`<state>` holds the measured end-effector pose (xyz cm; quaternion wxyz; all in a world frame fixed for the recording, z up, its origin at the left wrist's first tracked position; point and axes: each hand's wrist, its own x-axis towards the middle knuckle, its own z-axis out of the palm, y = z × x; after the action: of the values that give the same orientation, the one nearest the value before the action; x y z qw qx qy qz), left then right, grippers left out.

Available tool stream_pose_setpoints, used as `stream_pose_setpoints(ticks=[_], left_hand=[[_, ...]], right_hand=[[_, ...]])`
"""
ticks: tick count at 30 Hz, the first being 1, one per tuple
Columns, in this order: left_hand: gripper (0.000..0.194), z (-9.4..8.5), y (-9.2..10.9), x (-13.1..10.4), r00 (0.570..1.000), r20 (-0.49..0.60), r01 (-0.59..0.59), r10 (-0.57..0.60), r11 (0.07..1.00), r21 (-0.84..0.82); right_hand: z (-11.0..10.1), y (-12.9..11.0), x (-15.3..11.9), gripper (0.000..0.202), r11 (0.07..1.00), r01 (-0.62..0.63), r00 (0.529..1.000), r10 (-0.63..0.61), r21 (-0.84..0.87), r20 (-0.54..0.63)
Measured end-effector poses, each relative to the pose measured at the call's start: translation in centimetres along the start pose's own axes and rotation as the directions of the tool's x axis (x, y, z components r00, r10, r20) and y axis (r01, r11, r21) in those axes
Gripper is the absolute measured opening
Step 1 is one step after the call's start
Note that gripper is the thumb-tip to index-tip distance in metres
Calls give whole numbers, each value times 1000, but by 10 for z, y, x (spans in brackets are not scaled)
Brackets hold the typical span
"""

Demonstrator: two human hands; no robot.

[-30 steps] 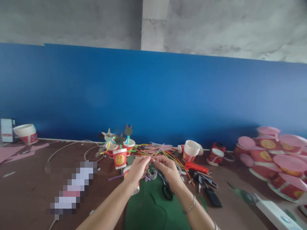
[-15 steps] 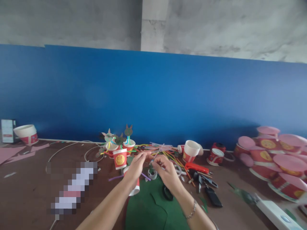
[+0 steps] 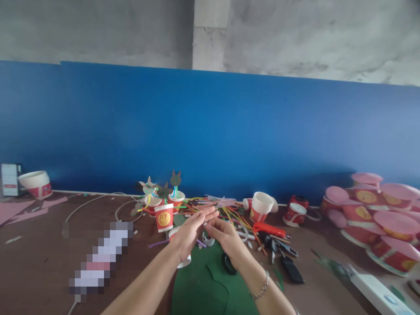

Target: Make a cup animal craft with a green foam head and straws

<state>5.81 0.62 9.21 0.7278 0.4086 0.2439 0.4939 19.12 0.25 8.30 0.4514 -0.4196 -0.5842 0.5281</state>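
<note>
My left hand (image 3: pixel 190 231) is held over the middle of the table, its fingers stretched out together toward the right. Close beside its fingertips, my right hand (image 3: pixel 223 235) has thumb and fingers pinched together; anything between them is too small to make out. Below my left wrist lies a red and white paper cup (image 3: pixel 185 262), partly covered by the arm. Purple sticks (image 3: pixel 158 243) show on both sides of that wrist. A roll of clear tape (image 3: pixel 208 239) lies just under the hands, near the edge of a green sheet (image 3: pixel 200 288).
Paper cups with animal cutouts (image 3: pixel 176 179) stand behind on the left. Coloured straws (image 3: pixel 216 201), a white cup (image 3: pixel 262 202), a red-handled tool (image 3: pixel 271 229) and keys (image 3: pixel 291 269) lie ahead and right. Pink-topped cups (image 3: pixel 370 218) are stacked far right. A blue partition (image 3: pixel 210 131) rises behind.
My left fingers have straightened and reached slightly to the right, over the right fingertips. My right hand has closed into a tighter pinch. The things on the table have stayed put.
</note>
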Motion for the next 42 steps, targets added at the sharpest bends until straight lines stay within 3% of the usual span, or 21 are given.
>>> stream_pose_setpoints(ticks=[27, 42], left_hand=[[36, 1, -4, -2, 999, 41, 13, -14, 1000, 18], [38, 2, -3, -2, 1000, -12, -15, 16, 996, 83]], right_hand=[[-2, 0, 0, 32, 998, -65, 997, 66, 10, -40], [-2, 1, 1, 28, 999, -7, 999, 8, 39, -40]])
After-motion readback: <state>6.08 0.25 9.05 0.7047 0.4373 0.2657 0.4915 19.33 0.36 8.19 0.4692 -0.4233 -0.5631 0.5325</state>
